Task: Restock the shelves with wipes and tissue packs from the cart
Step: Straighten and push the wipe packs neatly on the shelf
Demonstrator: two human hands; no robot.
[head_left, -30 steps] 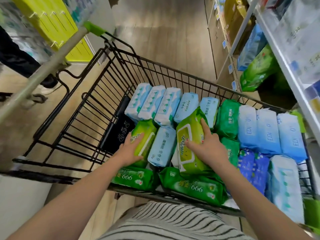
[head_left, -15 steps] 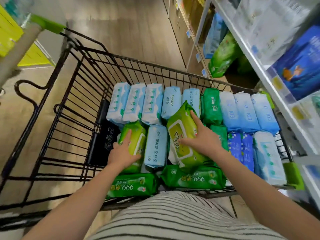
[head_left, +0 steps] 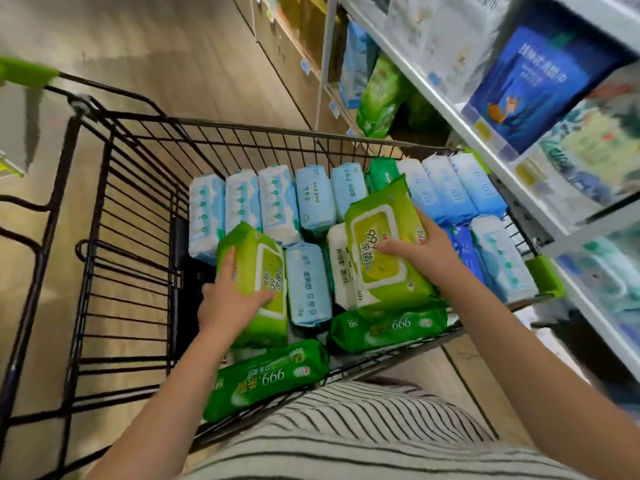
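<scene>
White shelves [head_left: 446, 105] run down the right side. They carry pale packs, a dark blue box [head_left: 540, 84] and, on a lower level, a tall green bag [head_left: 381, 95]. Just beside them a black wire cart [head_left: 131, 244] with a green handle [head_left: 27, 72] stands on the wooden floor [head_left: 173, 46].

The cart's left part holds nothing but a dark panel, and the load is crowded into its right part. A row of pale blue packs [head_left: 277, 202] stands on end along the far wall, with a dark green pack [head_left: 382, 171] and three more blue packs [head_left: 446, 188] further right. In front of these stand one light blue pack [head_left: 306, 282], a white pack [head_left: 341, 265], a dark blue pack [head_left: 464, 247] and a pale pack [head_left: 498, 258]. Two dark green flat packs [head_left: 266, 379] lie against the near wall.

Both task packs are inside the cart. The left lime wipes pack [head_left: 256, 271] stands at the left edge of the load. The left hand [head_left: 228, 299] grips it, with fingers up its left side and thumb across its face. The right lime wipes pack [head_left: 384, 244] sits tilted over the packs beneath it. The right hand [head_left: 422, 251] grips it, with thumb on the printed face and fingers wrapped round its right edge.

A striped shirt [head_left: 346, 427] fills the bottom of the view.
</scene>
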